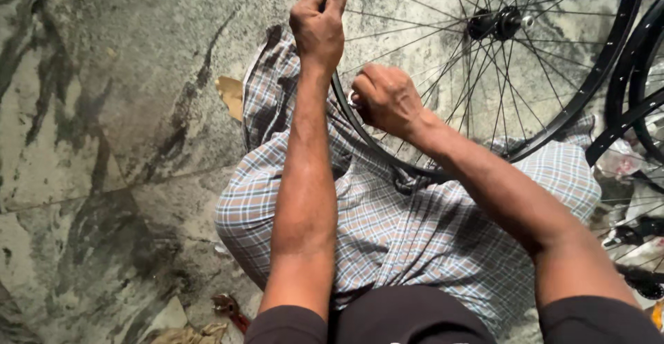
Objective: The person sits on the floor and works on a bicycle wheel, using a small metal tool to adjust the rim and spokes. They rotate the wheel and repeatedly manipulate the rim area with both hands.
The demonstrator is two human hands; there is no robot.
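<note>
Head view, left hand (pixel 317 29): curling tightly round the wheel rim (pixel 595 67) at its ten o'clock edge.
Right hand (pixel 387 98): fisting closed against the rim's inner side near eight o'clock; what it is pinching is hidden.
Wheel: resting on the checked-cloth lap (pixel 415 226); black hoop, thin steel spokes (pixel 443 33), dark hub (pixel 499 22).
Floor (pixel 104 143): showing mottled, stained stone.

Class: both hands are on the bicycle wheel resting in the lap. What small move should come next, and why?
Probably a small turn at the spoke end: the left hand grips the wheel rim, steadying it, while the right hand is closed at the rim's inner edge among the spokes.
</note>
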